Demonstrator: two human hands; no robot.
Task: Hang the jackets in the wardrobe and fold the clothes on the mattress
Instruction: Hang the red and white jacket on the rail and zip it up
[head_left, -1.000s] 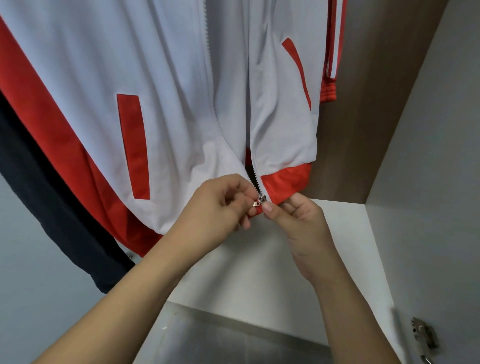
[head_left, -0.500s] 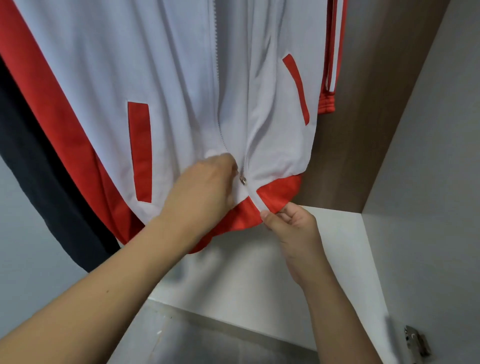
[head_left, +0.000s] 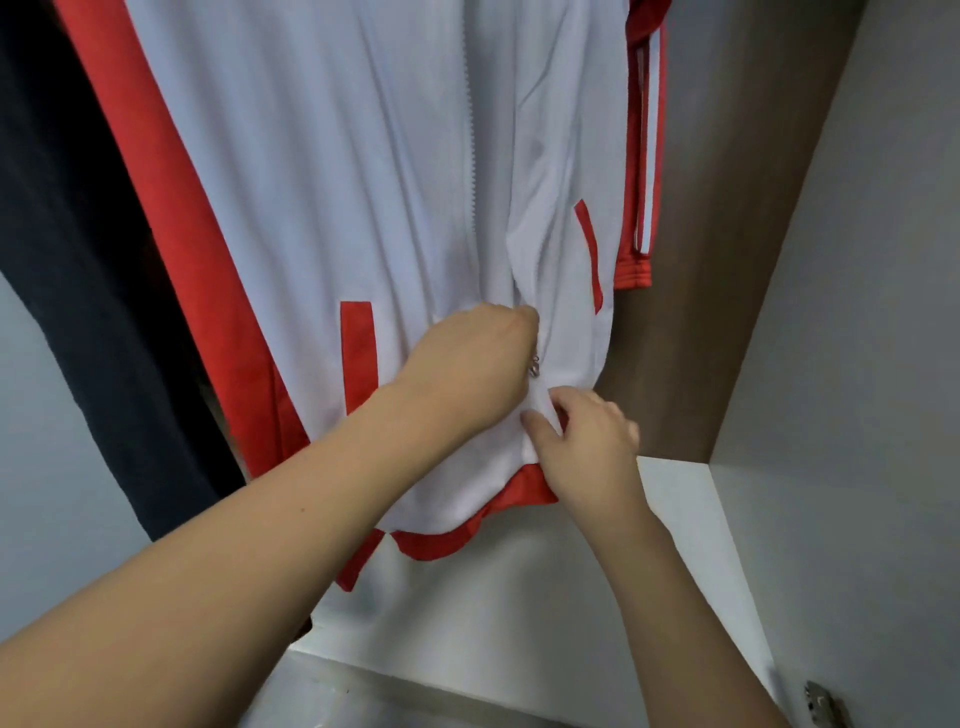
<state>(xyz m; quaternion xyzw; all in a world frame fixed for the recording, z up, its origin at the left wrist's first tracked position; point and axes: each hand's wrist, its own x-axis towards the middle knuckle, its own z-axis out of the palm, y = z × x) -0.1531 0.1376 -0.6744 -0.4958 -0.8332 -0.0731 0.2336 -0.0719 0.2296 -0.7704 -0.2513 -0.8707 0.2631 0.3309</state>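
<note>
A white jacket (head_left: 322, 171) with red side panels, red pocket strips and a red hem hangs inside the wardrobe. Its front zipper runs down the middle. My left hand (head_left: 467, 364) grips the jacket front at the metal zipper slider (head_left: 534, 368), a short way above the hem. My right hand (head_left: 582, 441) pinches the white fabric just below the slider, above the red hem (head_left: 452, 540). The left hand's fingertips are hidden behind the hand.
A dark garment (head_left: 67, 270) hangs to the left of the jacket. A brown wardrobe panel (head_left: 737, 218) stands behind on the right, a white side wall (head_left: 857, 364) further right. A white shelf (head_left: 675, 545) lies below the jacket. A metal hinge (head_left: 823, 706) sits at bottom right.
My left hand has drawn the zipper slider upward from the hem, closing the lower part of the jacket. My right hand has shifted up onto the fabric below the slider.
</note>
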